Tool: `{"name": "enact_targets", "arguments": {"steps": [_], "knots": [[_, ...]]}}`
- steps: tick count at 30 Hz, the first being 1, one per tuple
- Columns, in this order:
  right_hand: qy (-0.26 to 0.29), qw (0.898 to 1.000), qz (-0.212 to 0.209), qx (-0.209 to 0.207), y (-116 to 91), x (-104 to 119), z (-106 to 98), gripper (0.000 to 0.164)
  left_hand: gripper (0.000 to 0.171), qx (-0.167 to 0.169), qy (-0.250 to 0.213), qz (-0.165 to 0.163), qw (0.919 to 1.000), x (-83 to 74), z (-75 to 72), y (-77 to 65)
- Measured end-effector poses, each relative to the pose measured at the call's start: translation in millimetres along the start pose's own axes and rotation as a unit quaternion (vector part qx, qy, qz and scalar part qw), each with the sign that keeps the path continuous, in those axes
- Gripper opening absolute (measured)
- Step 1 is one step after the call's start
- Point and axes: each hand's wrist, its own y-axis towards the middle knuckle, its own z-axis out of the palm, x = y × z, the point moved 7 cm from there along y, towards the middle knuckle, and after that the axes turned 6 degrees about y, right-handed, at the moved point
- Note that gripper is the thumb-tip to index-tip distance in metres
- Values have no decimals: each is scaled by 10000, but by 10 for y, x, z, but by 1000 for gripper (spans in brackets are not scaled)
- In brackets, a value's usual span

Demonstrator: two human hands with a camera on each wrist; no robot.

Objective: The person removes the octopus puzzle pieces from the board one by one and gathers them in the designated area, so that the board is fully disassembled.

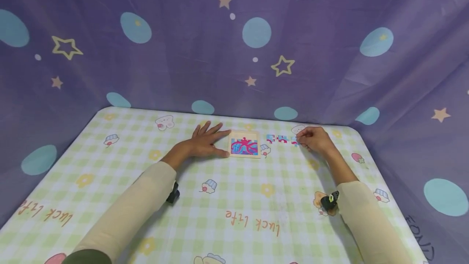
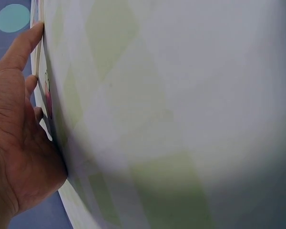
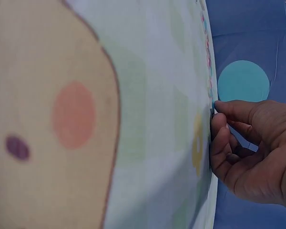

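Observation:
A small square wooden puzzle tray (image 1: 244,157) lies on the table, its lower part filled with a pink octopus picture on blue. My left hand (image 1: 205,141) is spread out at the tray's left side, with forefinger and thumb touching its two left corners. In the left wrist view this hand (image 2: 24,133) has its fingertips along the tray's thin edge. To the right of the tray sit loose blue-and-pink jigsaw pieces (image 1: 282,139) in a row. At the row's right end my right hand (image 1: 314,139) pinches a jigsaw piece (image 3: 215,106), mostly hidden by the fingertips.
A green-and-white checked tablecloth (image 1: 234,199) with printed cakes, flowers and lettering covers the table. Behind the table's far edge hangs a purple curtain (image 1: 205,68) with stars and blue ovals; it also runs along the right side.

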Motion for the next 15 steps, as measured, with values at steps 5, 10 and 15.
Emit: {"name": "enact_targets", "arguments": {"steps": [5,10,15], "knots": [[39,9998,-87,-172,-54,53,-4,27,103,43,-72,8,10000,14,16,36],[219,9990,-292,-260,-101,159,96,31,106,48,-132,126,9998,43,37,59],[438,9979,-473,-89,-114,295,308,28,106,75,9,75,9999,88,64,75]]}}
